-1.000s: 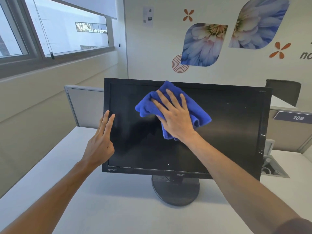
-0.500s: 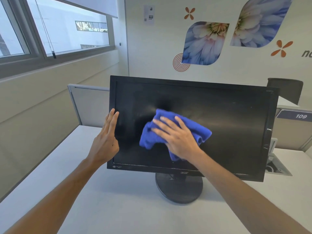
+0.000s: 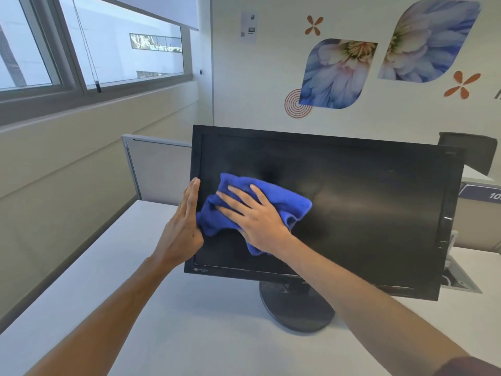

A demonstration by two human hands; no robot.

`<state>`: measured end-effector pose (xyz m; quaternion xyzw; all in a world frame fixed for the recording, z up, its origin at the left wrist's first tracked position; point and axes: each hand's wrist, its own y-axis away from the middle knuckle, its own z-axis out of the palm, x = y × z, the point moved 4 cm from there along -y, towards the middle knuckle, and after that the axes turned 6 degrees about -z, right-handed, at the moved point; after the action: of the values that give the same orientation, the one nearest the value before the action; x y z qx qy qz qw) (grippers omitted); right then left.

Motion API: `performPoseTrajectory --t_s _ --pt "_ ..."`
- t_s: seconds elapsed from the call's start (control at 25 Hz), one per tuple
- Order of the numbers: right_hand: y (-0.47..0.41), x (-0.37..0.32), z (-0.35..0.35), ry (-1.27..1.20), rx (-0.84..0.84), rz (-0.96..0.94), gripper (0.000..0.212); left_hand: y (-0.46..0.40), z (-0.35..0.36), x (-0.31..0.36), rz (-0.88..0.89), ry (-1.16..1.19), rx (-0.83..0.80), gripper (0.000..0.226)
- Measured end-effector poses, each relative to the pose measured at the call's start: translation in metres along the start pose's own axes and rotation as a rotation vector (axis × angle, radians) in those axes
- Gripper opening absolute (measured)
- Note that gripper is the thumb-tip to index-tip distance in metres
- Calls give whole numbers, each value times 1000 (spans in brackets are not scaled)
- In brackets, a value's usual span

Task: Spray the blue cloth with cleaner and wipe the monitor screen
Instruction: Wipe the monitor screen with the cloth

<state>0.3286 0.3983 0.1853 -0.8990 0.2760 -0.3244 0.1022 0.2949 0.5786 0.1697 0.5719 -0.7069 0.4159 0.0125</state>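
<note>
A black monitor (image 3: 366, 207) stands on a round base (image 3: 295, 310) on the white desk (image 3: 189, 329). A crumpled blue cloth (image 3: 287, 198) lies flat against the left half of the dark screen. My right hand (image 3: 254, 215) presses on the cloth with its fingers spread. My left hand (image 3: 181, 226) rests flat against the monitor's left edge, fingers straight and together, holding nothing. No spray bottle is in view.
A grey partition panel (image 3: 157, 169) stands behind the desk at the left. A cable box opening (image 3: 458, 280) sits in the desk to the monitor's right. A dark chair back (image 3: 471, 150) shows behind the monitor at the right. Windows run along the left wall.
My right hand has slid the cloth from the upper middle of the screen down and then left toward the left edge. My left hand has stayed on the monitor's left edge.
</note>
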Motion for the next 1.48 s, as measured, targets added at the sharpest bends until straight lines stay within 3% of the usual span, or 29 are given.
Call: performPoseTrajectory --t_s 0.24,0.68,0.84,1.0,1.28,1.48 --pt "28 -9 3 31 -60 -134 53 6 -3 -2 -121 22 -56 95" --pt "-95 51 -42 72 93 138 58 7 1 -8 -226 146 -41 101" --pt "-80 25 -29 -7 153 197 57 9 -2 -12 -176 226 -71 106" --pt "-58 -5 -15 -52 164 204 59 14 -6 -17 -269 333 -94 99" --pt "-16 -62 15 -95 43 123 54 25 -8 -19 -317 348 -42 93" --pt "6 -93 29 -128 -28 74 57 34 -4 -23 -264 377 -100 71"
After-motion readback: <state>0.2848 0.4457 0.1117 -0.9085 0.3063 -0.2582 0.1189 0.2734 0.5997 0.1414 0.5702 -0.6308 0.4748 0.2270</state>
